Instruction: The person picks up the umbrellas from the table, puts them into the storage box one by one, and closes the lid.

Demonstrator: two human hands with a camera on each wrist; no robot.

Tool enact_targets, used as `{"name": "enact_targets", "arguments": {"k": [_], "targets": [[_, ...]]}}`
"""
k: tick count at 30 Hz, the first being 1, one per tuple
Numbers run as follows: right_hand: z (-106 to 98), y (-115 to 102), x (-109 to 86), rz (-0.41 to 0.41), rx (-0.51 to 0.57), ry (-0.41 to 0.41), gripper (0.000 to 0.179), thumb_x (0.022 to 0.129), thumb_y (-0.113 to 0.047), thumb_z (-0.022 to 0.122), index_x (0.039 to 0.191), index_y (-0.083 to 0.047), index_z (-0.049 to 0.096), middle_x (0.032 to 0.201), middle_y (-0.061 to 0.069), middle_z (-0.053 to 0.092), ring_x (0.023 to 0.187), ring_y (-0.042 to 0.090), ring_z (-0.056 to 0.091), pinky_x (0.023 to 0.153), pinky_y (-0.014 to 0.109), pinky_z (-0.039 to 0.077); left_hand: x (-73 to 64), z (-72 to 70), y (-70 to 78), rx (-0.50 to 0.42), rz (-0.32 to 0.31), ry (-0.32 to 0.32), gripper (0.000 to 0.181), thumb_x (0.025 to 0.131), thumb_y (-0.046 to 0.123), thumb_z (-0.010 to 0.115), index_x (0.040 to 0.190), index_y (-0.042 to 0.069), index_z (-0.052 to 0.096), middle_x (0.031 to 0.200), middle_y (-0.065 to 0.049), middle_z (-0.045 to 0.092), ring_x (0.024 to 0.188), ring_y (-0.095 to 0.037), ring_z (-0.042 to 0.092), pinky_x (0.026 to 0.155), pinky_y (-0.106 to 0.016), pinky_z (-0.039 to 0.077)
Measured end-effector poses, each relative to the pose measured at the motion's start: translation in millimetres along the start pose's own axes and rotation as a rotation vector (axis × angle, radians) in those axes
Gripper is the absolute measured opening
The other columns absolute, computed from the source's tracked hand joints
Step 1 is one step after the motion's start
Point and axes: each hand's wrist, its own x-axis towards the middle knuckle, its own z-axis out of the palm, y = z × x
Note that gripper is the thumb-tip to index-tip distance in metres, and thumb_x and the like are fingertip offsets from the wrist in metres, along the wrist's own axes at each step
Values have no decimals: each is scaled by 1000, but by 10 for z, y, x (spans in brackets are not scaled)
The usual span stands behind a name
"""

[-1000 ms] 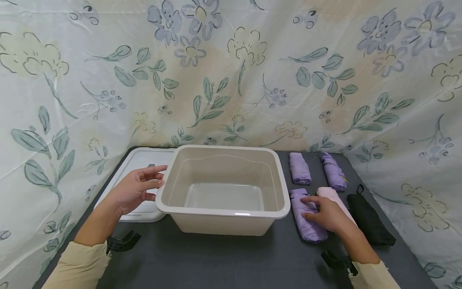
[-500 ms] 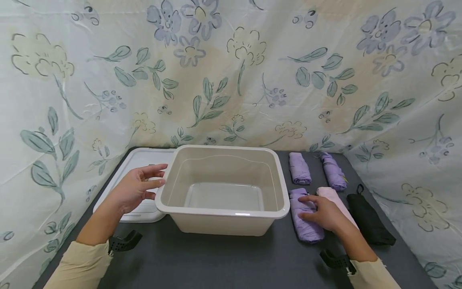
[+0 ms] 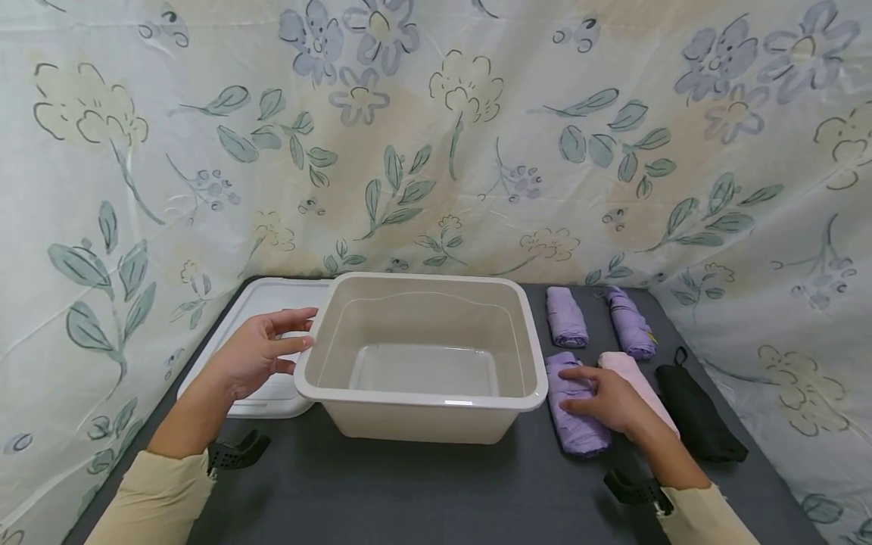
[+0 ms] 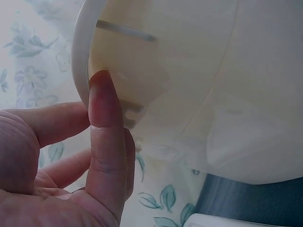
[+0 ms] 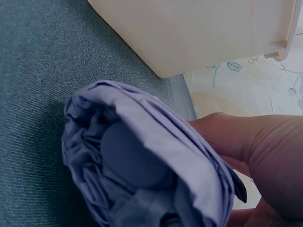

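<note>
In the head view, a beige plastic bin (image 3: pixel 418 418) stands mid-table with its inside bare. My left hand (image 3: pixel 255 352) touches the bin's left rim with extended fingertips; the left wrist view has one finger (image 4: pixel 105 137) pointing up beneath the rim (image 4: pixel 81 52). On the right, my right hand (image 3: pixel 606 397) grips the near-left purple folded umbrella (image 3: pixel 579 435) from above, thumb and fingers spread across it. Close up in the right wrist view, the umbrella (image 5: pixel 142 137) shows its round end inside loosely wrapped fabric. Part of the right hand is hidden behind it.
A white lid (image 3: pixel 269 405) lies flat left of the bin, partly under it. Around the right hand are two more purple umbrellas (image 3: pixel 565 318), a pink one (image 3: pixel 630 367) and a black one (image 3: pixel 698 416) with a loop. A floral cloth (image 3: pixel 409 136) hangs behind the dark table.
My right hand and the purple umbrella under it have shifted slightly left, toward the bin. The left hand stays at the rim, almost unmoved.
</note>
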Motion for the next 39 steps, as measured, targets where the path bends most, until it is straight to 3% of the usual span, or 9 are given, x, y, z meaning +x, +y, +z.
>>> {"name": "enact_targets", "arguments": {"k": [3,8,15,25,35,39], "targets": [[11,1,11,-7,14,-2,59,80,-29,88,131,-8,68,130,33,64,106,39,65,82,52,56,2,-7,4,-6,3,-7,68,97,16,71,155,0,40,122,2,60,103,-14,62,74,-35,62],[-1,18,9,39,89,-50,64,79,-32,88,135,-10,67,132,31,63,113,39,62,89,54,54,5,-17,17,-4,4,-11,68,97,17,71,156,1,40,120,4,61,104,-14,62,75,-36,63],[1,68,6,129,229,-132,69,78,-34,89,139,-14,65,145,28,55,134,48,48,104,70,43,22,-27,18,12,-9,-3,70,97,19,72,156,2,40,121,5,60,106,-17,60,75,-35,62],[45,117,-17,130,352,-137,70,80,-31,88,142,-9,62,152,27,48,139,49,41,106,72,41,17,-32,20,19,-5,-12,70,97,19,72,156,2,39,121,5,60,105,-15,62,76,-35,62],[36,105,-17,156,447,-132,73,82,-28,87,146,-9,57,156,27,42,138,47,44,103,61,52,9,-32,35,11,7,-22,69,97,15,71,156,0,38,122,3,61,103,-13,63,75,-36,63],[-5,91,-18,158,495,-121,74,83,-26,86,148,-9,55,157,27,41,128,40,54,94,46,59,11,-35,31,10,16,-32,69,97,14,71,156,0,38,122,2,61,103,-12,63,74,-36,63]]}}
